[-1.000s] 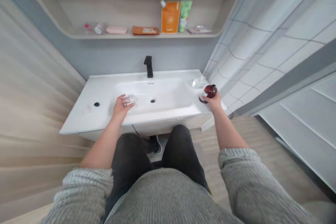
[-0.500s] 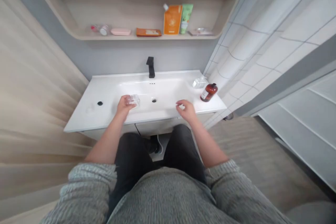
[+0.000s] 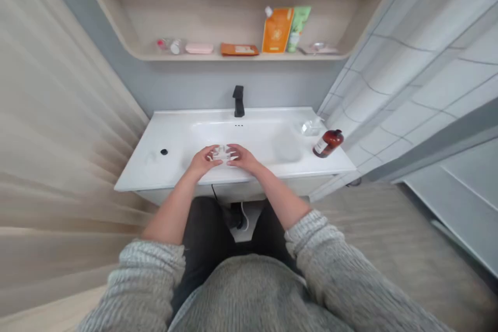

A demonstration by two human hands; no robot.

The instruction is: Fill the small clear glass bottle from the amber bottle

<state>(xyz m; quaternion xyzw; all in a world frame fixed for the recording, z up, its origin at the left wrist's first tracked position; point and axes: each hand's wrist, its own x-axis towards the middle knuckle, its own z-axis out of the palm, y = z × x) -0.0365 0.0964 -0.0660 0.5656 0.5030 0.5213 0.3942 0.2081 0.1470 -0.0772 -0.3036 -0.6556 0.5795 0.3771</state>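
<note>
Above the front part of the white sink [image 3: 264, 137], a small clear square-looking container [image 3: 221, 153] is held between my two hands. My left hand [image 3: 202, 162] is closed on its left side, thumb in front and fingers behind. On the opposite side, my right hand [image 3: 244, 158] grips it in the same way. The container is see-through and slightly blurred, so I cannot tell what is inside. A brown bottle [image 3: 329, 143] with a white label and a clear bottle [image 3: 312, 127] with a pump-like top stand on the counter to the right.
A black faucet [image 3: 238, 101] rises behind the sink. Overhead, a shelf [image 3: 187, 57] holds an orange pouch [image 3: 277, 31], a green tube [image 3: 298, 29], an orange packet [image 3: 239, 50] and a pink case [image 3: 199, 49]. A beige curtain [image 3: 58, 140] hangs left, a checked white curtain [image 3: 420, 57] right.
My left hand has carried the clear container right, toward the middle of the sink. My right hand has moved left and taken hold of it. The camera view has shifted slightly left.
</note>
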